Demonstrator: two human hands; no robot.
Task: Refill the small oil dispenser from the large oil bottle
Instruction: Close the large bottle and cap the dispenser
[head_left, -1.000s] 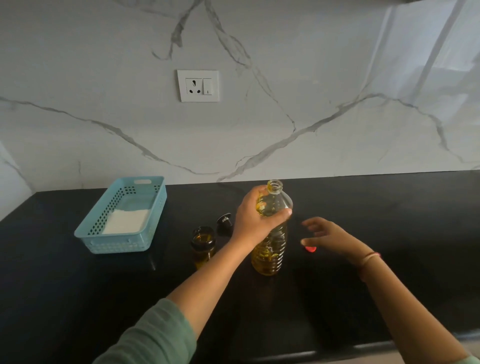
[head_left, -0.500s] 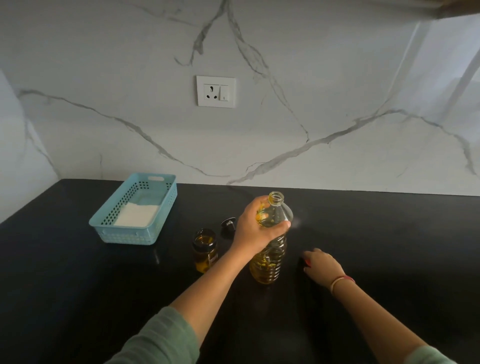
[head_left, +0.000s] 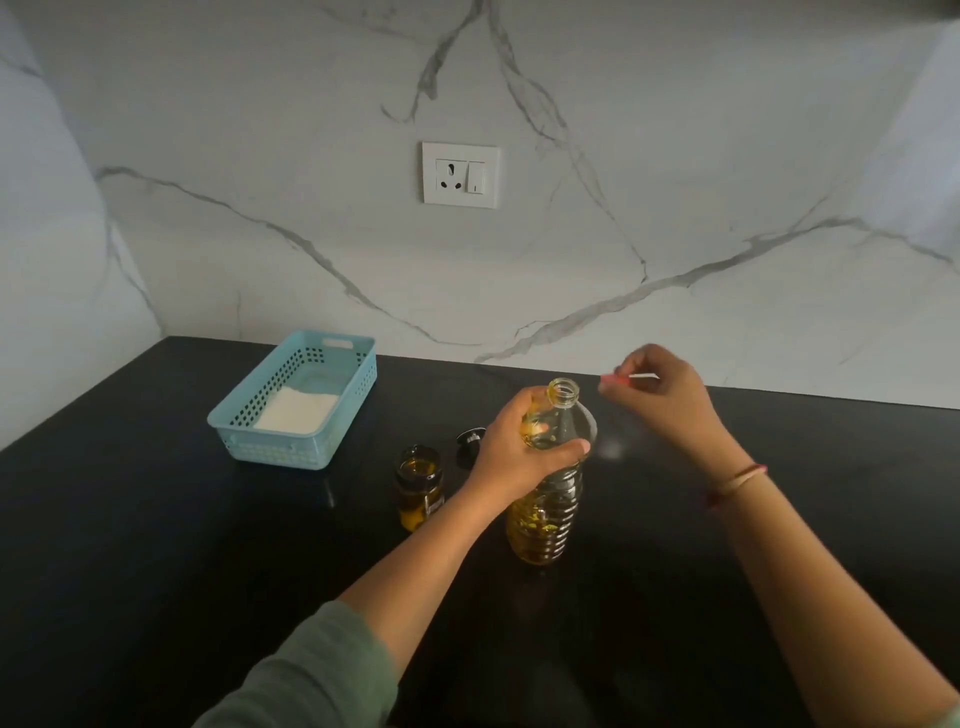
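Ribbed thin plastic, probably squashy and oil-slick, is gripped by the left hand (head_left: 519, 457) at the shoulder of the large oil bottle (head_left: 545, 514), stood mid tabletop (head_left: 156, 545) beside the small oil dispenser (head_left: 418, 486), while a red cap (head_left: 609, 383) is pinched by the right hand (head_left: 670, 402).

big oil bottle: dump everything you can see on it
Clear plastic bottle with a ribbed lower body, smooth shoulder and threaded neck, no cap on. Yellow oil shows through it. It stands upright on the black counter, right of the dispenser and apart from it. The left hand grips its shoulder. The right hand, pinching a small red item, is raised beside the mouth and does not touch it.
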